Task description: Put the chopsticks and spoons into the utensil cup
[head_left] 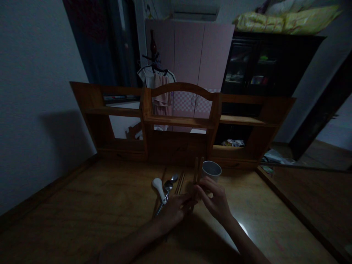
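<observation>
Two wooden chopsticks (196, 171) stand nearly upright between my hands, their upper ends a little apart. My left hand (176, 211) is closed around their lower part. My right hand (216, 200) pinches them higher up, thumb against fingers. Just behind my right hand is a grey cup (211, 169), open side up, its lower part partly hidden. On the table left of the hands lie a white soup spoon (158, 187), a metal spoon (168, 185) and a smaller metal spoon (174, 178). More chopsticks (180, 182) lie beside them, partly covered by my left hand.
A wooden shelf unit (178, 121) rises along the back edge of the wooden table (110, 205). A wall (41, 110) borders the left side. A raised wooden edge (288, 209) runs along the right. Pink cabinets (188, 55) stand beyond. The room is dim.
</observation>
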Demonstrator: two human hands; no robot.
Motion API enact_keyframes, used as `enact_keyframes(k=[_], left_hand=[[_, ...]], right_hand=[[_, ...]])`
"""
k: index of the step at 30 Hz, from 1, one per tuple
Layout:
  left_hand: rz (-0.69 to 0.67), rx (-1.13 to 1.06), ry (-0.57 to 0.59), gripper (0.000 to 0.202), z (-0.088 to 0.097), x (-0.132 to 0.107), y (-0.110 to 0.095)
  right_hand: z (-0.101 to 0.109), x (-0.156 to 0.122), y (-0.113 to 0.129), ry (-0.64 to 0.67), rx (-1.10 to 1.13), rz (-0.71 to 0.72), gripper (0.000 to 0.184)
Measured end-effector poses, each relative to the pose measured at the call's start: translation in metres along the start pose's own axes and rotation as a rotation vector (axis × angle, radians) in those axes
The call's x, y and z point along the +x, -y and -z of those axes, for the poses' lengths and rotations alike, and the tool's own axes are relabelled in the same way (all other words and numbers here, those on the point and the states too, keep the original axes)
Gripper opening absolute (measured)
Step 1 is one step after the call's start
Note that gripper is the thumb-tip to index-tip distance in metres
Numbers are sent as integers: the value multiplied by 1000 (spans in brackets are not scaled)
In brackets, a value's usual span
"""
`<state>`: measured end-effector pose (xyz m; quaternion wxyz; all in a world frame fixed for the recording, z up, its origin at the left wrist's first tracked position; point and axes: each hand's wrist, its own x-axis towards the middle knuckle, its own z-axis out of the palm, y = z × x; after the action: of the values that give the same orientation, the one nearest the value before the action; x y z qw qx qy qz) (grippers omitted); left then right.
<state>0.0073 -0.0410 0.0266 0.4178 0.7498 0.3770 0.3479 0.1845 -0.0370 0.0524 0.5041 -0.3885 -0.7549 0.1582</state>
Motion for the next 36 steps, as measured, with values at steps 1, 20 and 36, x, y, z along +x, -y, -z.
enact_keyframes(k=[1,20,36], left_hand=[[-5,6,-5,30,0,-1,-1],[-62,13,44,37,-1,-4,-3],[17,769,-304,20,29,17,51]], right_hand=[[0,0,0,-4,0,4,12],[0,1,-4,10,16,-23,11],[4,2,-5,38,-13,-55,11]])
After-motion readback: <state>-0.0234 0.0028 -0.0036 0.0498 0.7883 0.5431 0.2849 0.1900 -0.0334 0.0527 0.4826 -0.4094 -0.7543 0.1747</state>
